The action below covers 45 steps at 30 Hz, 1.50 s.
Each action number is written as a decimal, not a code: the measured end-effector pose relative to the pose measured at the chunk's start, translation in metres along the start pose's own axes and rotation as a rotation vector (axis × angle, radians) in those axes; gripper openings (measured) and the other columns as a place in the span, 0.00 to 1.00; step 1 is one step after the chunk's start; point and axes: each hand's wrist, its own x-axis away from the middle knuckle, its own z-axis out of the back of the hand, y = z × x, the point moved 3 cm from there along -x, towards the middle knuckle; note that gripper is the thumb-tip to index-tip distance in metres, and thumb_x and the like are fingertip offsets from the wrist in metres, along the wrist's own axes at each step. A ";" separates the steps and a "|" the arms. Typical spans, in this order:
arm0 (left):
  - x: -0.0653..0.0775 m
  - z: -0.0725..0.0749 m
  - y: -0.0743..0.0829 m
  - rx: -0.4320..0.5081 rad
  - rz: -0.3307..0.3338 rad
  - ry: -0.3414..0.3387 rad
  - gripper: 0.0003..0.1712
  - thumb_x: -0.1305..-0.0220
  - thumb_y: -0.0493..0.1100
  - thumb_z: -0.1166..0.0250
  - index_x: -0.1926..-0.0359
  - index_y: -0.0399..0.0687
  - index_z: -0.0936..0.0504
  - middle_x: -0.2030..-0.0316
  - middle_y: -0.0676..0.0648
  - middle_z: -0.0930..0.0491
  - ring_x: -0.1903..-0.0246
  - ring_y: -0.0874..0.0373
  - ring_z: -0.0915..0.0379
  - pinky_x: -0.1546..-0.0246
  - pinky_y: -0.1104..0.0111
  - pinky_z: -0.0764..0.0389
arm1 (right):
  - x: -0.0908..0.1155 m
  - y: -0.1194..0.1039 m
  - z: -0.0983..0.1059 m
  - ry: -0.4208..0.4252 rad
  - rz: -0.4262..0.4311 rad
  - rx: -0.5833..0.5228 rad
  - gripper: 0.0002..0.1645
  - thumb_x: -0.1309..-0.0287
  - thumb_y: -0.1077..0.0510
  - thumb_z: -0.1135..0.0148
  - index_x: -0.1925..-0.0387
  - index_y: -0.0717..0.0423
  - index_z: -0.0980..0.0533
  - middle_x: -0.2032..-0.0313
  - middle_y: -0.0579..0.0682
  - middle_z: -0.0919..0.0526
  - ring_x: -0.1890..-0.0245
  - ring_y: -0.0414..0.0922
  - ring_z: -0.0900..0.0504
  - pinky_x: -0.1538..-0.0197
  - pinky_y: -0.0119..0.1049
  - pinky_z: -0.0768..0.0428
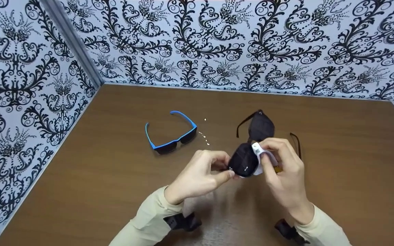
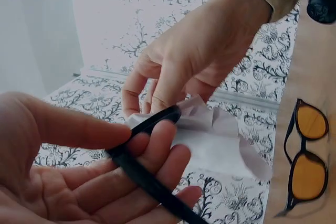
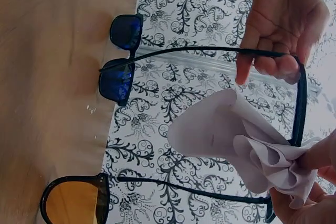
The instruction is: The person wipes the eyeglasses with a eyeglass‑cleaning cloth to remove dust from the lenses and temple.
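Observation:
My left hand (image 1: 200,174) pinches a pair of black sunglasses (image 1: 243,160) near the outer edge of one dark lens, between thumb and fingers. The front is tilted, with the other lens farther from me. In the right wrist view, both temples of these sunglasses (image 3: 210,49) stand unfolded. My right hand (image 1: 286,171) grips a pale, crumpled cloth (image 3: 210,129) at the lens by the bridge. Loose folds of the cloth hang below the frame in the left wrist view. The right fingers partly cover the far lens.
Blue-framed sunglasses (image 1: 175,141) lie unfolded on the brown table (image 1: 115,191), left of the hands. Glasses with amber lenses (image 2: 310,174) lie on the table, mostly hidden under my right hand in the head view. Small pale specks (image 1: 204,136) mark the tabletop. Patterned walls (image 1: 217,44) border the table.

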 end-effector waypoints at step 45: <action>0.001 -0.014 -0.001 -0.192 -0.099 0.056 0.07 0.46 0.29 0.38 0.68 0.41 0.17 0.72 0.52 0.15 0.65 0.70 0.20 0.60 0.71 0.22 | 0.000 0.001 0.006 0.123 0.111 0.193 0.07 0.52 0.70 0.36 0.67 0.65 0.19 0.66 0.58 0.19 0.65 0.51 0.21 0.53 0.24 0.26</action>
